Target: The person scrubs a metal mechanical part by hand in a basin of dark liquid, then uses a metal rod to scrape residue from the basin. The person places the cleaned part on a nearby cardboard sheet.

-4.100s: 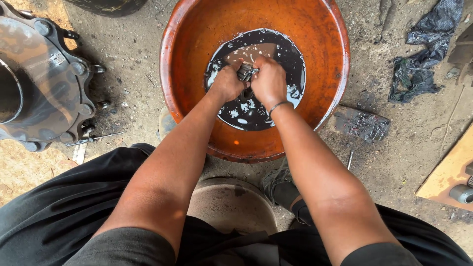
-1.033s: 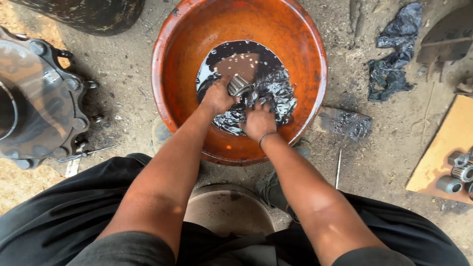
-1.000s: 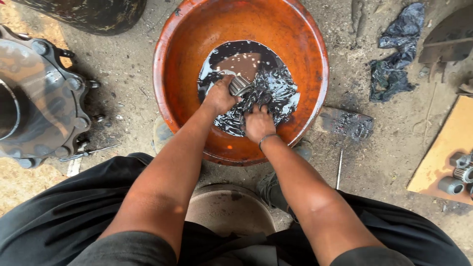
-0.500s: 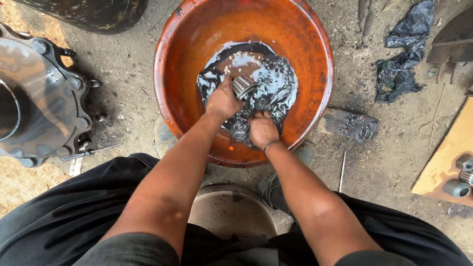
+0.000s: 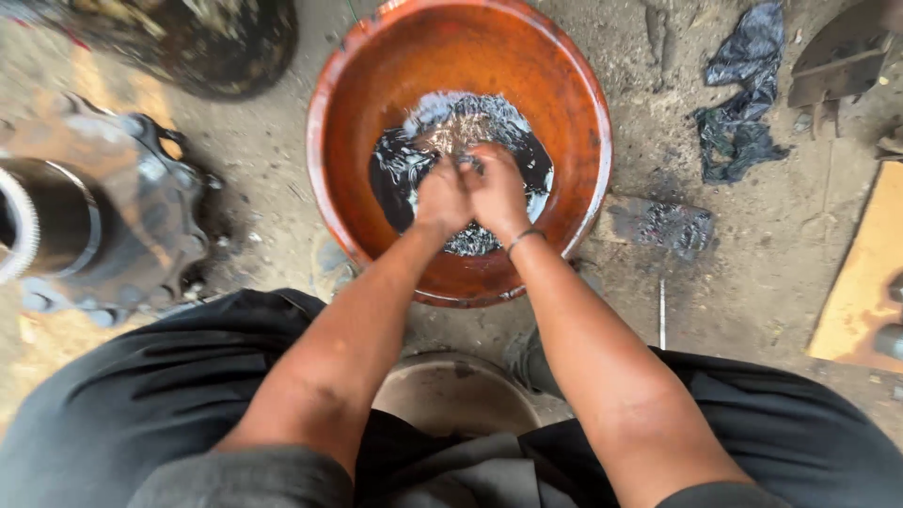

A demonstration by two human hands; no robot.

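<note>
Head view: left hand and right hand press together in round orange basin's black liquid, grip contents blurred; grey metal hub left, black rag right, on dirt floor.

Round orange-brown basin on dirt ground, upright, with shallow black oily liquid pooled at its bottom

Left of the orange basin stands a dark metal wheel hub, right of it lie a black rag, seemingly plastic, and an orange board.
</note>
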